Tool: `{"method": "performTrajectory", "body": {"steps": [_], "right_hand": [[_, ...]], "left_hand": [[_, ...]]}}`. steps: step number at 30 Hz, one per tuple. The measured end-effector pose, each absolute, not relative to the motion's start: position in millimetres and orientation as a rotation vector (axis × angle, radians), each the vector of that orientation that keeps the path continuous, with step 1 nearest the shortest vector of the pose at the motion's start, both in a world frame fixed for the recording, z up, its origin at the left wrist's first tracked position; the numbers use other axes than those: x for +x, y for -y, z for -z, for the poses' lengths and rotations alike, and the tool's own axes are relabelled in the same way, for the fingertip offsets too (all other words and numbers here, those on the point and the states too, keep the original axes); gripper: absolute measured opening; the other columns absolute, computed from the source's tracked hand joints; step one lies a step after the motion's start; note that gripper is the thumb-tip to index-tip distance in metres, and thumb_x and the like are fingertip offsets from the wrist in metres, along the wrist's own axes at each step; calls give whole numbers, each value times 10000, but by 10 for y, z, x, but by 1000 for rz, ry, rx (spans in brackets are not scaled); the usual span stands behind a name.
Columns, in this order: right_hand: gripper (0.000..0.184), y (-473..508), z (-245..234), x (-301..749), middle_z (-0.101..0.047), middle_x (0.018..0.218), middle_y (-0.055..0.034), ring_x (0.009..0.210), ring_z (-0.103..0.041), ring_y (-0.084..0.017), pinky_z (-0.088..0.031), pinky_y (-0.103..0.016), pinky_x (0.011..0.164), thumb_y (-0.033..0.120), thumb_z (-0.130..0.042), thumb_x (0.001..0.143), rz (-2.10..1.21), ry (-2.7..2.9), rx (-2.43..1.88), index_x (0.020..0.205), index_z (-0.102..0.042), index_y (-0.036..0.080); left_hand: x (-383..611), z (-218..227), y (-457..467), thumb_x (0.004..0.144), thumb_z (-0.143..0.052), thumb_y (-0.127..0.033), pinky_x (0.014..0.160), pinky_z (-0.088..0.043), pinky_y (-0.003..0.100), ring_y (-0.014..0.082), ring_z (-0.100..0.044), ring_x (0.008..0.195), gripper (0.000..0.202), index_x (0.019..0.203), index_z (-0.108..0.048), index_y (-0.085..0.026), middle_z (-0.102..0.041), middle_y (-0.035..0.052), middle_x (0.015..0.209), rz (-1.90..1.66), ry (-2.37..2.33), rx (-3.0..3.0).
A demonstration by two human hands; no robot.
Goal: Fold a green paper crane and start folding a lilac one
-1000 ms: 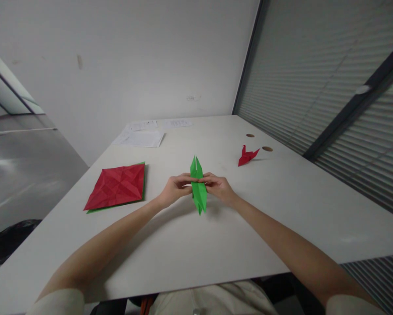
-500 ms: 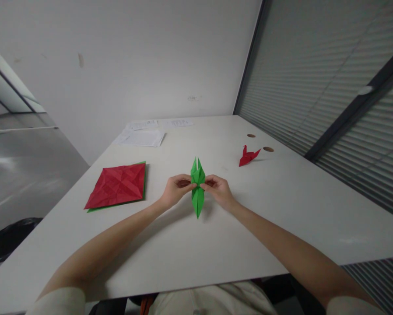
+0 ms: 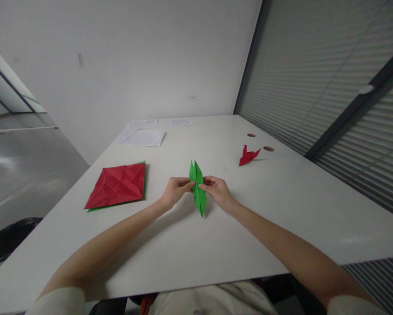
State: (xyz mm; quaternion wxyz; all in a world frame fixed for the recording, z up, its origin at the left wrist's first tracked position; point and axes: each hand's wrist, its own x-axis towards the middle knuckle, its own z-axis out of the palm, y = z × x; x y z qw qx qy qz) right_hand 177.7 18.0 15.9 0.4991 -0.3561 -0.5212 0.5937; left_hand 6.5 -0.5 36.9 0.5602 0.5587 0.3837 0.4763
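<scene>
A green folded origami paper (image 3: 199,200), long and pointed at its near end, is held just above the table between my two hands. Two points split apart at its far end. My left hand (image 3: 177,189) pinches its left edge at mid-length, thumb on top. On the opposite edge my right hand (image 3: 218,190) grips it the same way, the thumb lying on the paper and the other fingers behind it, partly hidden. The paper leans slightly, its near tip to the right.
A red origami crane (image 3: 248,155) stands at the right on the white table (image 3: 183,258). At the left lie creased red sheets (image 3: 119,185) over green paper. Printed papers (image 3: 144,138) lie at the back. Two round holes pierce the tabletop near the blinds (image 3: 314,78). A black bin (image 3: 11,238) stands lower left.
The green paper has turned a little, its far points shifting left and its near tip right. Its far flaps now look flatter. Both hands stay on its edges.
</scene>
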Motion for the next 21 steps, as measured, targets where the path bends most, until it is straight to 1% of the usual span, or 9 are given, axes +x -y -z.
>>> {"method": "performTrajectory", "body": {"steps": [2,6,9,13,16,19,21], "right_hand": [[367,-182,-140,1782,-689,773,-33,691,-616,-149,-505,-304,679,382,-831,555,-1467,1254,-861,804,-666,168],[330,-171,-132,1784,-679,711,-18,637,-602,-136,-486,-287,623,373,-830,563,-1468,1256,-863,759,-666,164],[315,-162,-142,1774,-666,684,-10,617,-588,-129,-476,-282,615,368,-827,570,-1466,1266,-871,745,-663,163],[325,-170,-143,1759,-666,690,-8,628,-587,-127,-475,-281,630,363,-834,552,-1455,1256,-863,741,-660,166],[339,-178,-143,1755,-657,670,-1,614,-581,-123,-473,-275,616,365,-840,533,-1448,1261,-869,732,-653,164],[346,-165,-162,1756,-644,647,6,593,-570,-118,-470,-269,598,381,-834,541,-1430,1297,-881,728,-646,159],[348,-143,-183,1758,-636,641,11,586,-565,-114,-470,-264,591,394,-825,558,-1416,1323,-876,735,-642,158]], "left_hand": [[58,-371,-2,691,-731,-479,746,-533,342,197,-654,708,409,811,-733,-88,-707,58,736,-1110,-904,1343],[56,-375,-14,702,-700,-532,724,-542,341,192,-644,680,439,768,-722,-99,-689,46,693,-1087,-903,1408],[65,-368,-10,726,-669,-552,686,-544,322,183,-632,654,450,757,-712,-105,-678,42,673,-1099,-922,1455],[74,-349,-4,758,-636,-549,656,-541,307,165,-612,618,455,745,-694,-98,-659,45,659,-1130,-957,1486],[73,-342,-8,758,-638,-535,621,-527,279,150,-594,601,441,720,-679,-97,-638,34,634,-1134,-984,1500],[71,-342,-11,751,-644,-518,559,-489,239,125,-551,551,429,643,-651,-103,-591,4,561,-1152,-1009,1545],[73,-343,-4,756,-638,-515,539,-474,232,120,-535,530,437,603,-633,-106,-574,-4,530,-1174,-1008,1567]]}}
